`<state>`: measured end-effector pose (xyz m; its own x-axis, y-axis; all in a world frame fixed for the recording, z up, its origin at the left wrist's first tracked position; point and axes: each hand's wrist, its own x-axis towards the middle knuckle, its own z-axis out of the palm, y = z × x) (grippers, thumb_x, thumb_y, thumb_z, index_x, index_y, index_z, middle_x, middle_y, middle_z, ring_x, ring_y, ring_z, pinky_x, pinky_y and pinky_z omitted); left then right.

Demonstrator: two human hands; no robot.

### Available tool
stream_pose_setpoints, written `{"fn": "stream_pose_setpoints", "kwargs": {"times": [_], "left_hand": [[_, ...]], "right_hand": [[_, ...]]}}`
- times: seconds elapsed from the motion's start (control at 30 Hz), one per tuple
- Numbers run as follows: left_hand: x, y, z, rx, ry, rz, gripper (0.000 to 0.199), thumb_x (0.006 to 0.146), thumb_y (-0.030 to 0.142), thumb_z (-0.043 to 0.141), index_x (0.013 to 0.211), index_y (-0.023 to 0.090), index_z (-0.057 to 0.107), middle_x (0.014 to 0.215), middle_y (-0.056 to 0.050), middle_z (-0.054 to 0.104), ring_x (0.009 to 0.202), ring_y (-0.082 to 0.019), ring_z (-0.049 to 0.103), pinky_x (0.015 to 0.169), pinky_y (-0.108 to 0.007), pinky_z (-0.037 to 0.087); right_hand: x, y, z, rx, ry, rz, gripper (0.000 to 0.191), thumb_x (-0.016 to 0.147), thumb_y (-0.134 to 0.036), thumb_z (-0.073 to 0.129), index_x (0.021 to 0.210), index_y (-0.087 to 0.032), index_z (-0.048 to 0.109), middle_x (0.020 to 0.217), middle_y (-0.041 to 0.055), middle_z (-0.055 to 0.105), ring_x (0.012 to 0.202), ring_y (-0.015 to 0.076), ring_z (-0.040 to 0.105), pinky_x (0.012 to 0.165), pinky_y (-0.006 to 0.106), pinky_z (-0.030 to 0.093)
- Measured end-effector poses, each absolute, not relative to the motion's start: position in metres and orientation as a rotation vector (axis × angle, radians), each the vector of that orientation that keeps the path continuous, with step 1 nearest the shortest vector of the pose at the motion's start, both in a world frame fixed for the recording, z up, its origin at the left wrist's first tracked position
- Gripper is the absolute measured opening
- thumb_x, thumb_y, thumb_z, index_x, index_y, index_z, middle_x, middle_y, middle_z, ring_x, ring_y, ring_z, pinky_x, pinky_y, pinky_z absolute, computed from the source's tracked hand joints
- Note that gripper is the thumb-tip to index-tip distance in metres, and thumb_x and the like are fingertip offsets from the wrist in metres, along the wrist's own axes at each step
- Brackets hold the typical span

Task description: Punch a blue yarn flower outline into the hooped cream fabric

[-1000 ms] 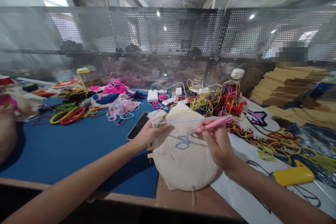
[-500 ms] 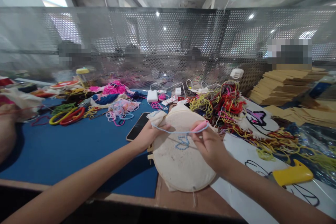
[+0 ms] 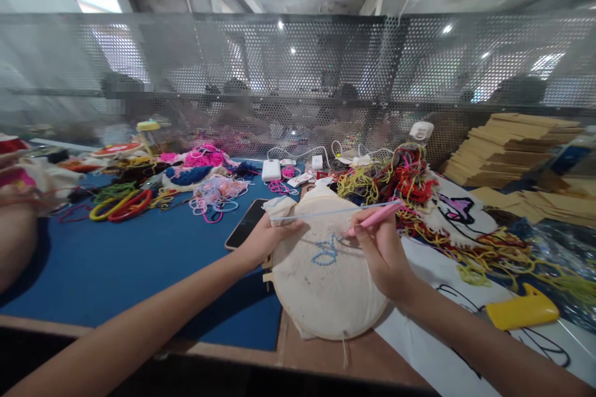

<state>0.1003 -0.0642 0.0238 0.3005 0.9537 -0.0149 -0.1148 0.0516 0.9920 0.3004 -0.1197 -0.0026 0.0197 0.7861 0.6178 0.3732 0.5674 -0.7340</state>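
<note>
A round embroidery hoop (image 3: 321, 304) with cream cloth stretched in it leans over the table's front edge. Blue stitches (image 3: 325, 250) form a small outline on the cloth. My left hand (image 3: 267, 239) is closed on the hoop's upper left rim, near bunched cloth (image 3: 279, 206). In my right hand (image 3: 379, 251), closed over the hoop's right side, is a pink punch needle (image 3: 379, 216), its tip close to the cloth by the stitches; whether it touches, I cannot tell. Light blue yarn (image 3: 333, 211) runs taut from the bunched cloth to the tool's upper end.
A phone (image 3: 246, 223) lies left of the hoop. Heaps of coloured yarn (image 3: 395, 180), a yellow-handled tool (image 3: 521, 310) on drawn paper (image 3: 419, 322) and stacked brown envelopes (image 3: 507, 149) are to the right. Scissors (image 3: 130, 205) and another person's arm (image 3: 16, 242) are at left.
My right hand has turned the pink punch needle from lying nearly level to pointing down-left at the cloth. The blue yarn, slack before, is now straight and higher. My left hand has stayed put.
</note>
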Motion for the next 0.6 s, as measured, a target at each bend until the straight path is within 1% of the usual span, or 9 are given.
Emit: {"fn": "stream_pose_setpoints", "kwargs": {"times": [0.13, 0.27, 0.33, 0.47, 0.6], "left_hand": [[0.1005, -0.0642, 0.0240, 1.250, 0.905, 1.018, 0.025, 0.060, 0.026, 0.076, 0.081, 0.016, 0.066, 0.081, -0.002, 0.070, 0.072, -0.015, 0.062, 0.070, -0.027, 0.047], [0.1000, -0.0637, 0.0234, 1.274, 0.910, 1.022, 0.023, 0.061, 0.024, 0.075, 0.082, 0.017, 0.066, 0.083, -0.001, 0.070, 0.073, -0.015, 0.062, 0.071, -0.027, 0.048], [0.0994, -0.0640, 0.0232, 1.277, 0.910, 1.020, 0.023, 0.061, 0.023, 0.075, 0.082, 0.017, 0.066, 0.082, -0.001, 0.070, 0.072, -0.015, 0.062, 0.072, -0.027, 0.048], [0.0978, -0.0656, 0.0235, 1.288, 0.898, 1.009, 0.025, 0.063, 0.026, 0.075, 0.085, 0.017, 0.066, 0.084, -0.003, 0.070, 0.072, -0.016, 0.063, 0.069, -0.027, 0.049], [0.0968, -0.0663, 0.0232, 1.250, 0.900, 0.986, 0.032, 0.061, 0.030, 0.076, 0.089, 0.018, 0.065, 0.083, -0.003, 0.070, 0.071, -0.019, 0.064, 0.065, -0.028, 0.050]], "right_hand": [[0.3005, -0.1183, -0.0036, -1.018, -1.599, 0.409, 0.002, 0.093, -0.026, 0.041, 0.093, -0.024, 0.041, 0.089, 0.0010, 0.049, 0.074, 0.0139, 0.057, 0.068, 0.031, 0.046], [0.3013, -0.1187, -0.0040, -1.074, -1.644, 0.376, 0.005, 0.092, -0.026, 0.042, 0.096, -0.023, 0.040, 0.084, 0.0009, 0.052, 0.069, 0.0146, 0.057, 0.064, 0.030, 0.046], [0.3012, -0.1201, -0.0028, -1.121, -1.696, 0.309, 0.005, 0.092, -0.026, 0.042, 0.094, -0.022, 0.041, 0.083, 0.0023, 0.054, 0.070, 0.0158, 0.058, 0.064, 0.031, 0.046], [0.2982, -0.1229, 0.0012, -1.151, -1.837, 0.090, 0.004, 0.090, -0.022, 0.042, 0.089, -0.021, 0.046, 0.087, 0.0060, 0.057, 0.079, 0.0192, 0.058, 0.073, 0.034, 0.046], [0.2945, -0.1220, 0.0013, -1.158, -1.953, -0.010, 0.004, 0.088, -0.019, 0.044, 0.086, -0.022, 0.046, 0.080, 0.0047, 0.058, 0.075, 0.0198, 0.055, 0.069, 0.033, 0.045]]}}
